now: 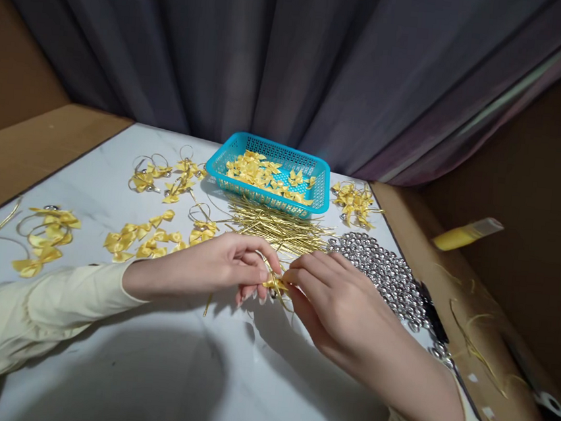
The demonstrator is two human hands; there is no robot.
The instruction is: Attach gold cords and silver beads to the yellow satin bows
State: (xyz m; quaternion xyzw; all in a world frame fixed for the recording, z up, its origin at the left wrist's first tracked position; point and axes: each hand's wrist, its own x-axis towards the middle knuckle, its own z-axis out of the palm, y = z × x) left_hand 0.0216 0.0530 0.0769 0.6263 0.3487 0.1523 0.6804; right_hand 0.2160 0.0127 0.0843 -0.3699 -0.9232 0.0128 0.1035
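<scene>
Nearer than the blue basket, the left hand and right hand are pinching a yellow bow and gold cord, the bow lying crosswise between them.

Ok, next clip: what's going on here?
A person is working a gold cord and a yellow bow with both hands over a white table. The left hand and right hand meet at the bow, fingers pinched close around it. Just beyond lie a pile of gold ties and a blue basket of more bows. Silver beads are heaped to the right.
</scene>
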